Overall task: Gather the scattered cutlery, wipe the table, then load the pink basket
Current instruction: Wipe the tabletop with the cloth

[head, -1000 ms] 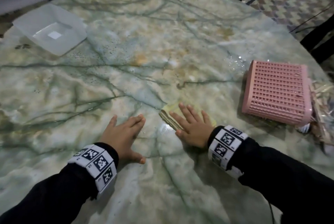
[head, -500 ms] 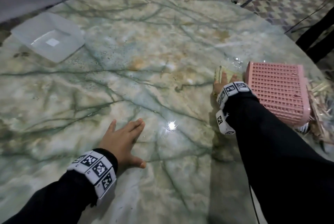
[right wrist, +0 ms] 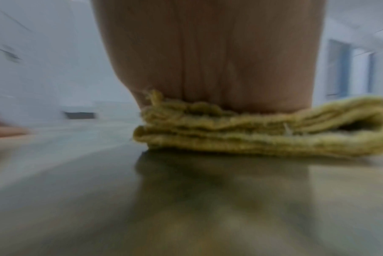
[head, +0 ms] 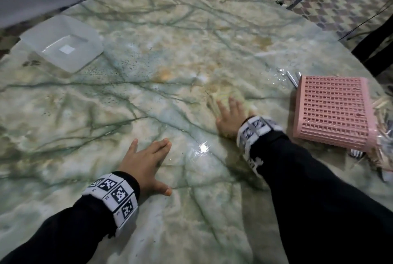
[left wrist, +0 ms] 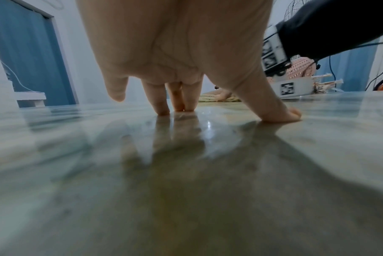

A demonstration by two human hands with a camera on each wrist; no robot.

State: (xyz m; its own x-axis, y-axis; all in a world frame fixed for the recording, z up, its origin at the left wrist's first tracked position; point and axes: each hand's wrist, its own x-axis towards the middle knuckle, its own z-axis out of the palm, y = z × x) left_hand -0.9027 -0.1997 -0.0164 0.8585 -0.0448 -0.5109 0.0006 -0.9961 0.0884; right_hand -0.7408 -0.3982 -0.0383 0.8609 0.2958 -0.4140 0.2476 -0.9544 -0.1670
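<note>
My right hand (head: pixel 230 114) lies flat with straight fingers on a folded yellow-green cloth (head: pixel 219 98) and presses it onto the green marble table (head: pixel 148 68). The right wrist view shows the palm on the cloth (right wrist: pixel 262 136), blurred. My left hand (head: pixel 144 161) rests open on the table near me, fingertips (left wrist: pixel 162 110) and thumb touching the stone. The pink basket (head: pixel 331 110) lies upside down at the right edge. Metal cutlery (head: pixel 292 78) pokes out behind it, and more cutlery (head: pixel 357 154) lies by its near corner.
A clear plastic container (head: pixel 63 44) stands at the far left of the table. A bundle of wooden sticks in clear wrap (head: pixel 382 136) lies right of the basket. Water drops (head: pixel 280 72) glisten beside the basket. A patterned floor lies beyond the table.
My right hand slid the cloth out to the basket's far corner, then back left and nearer, toward the table's middle. The left hand stayed planted.
</note>
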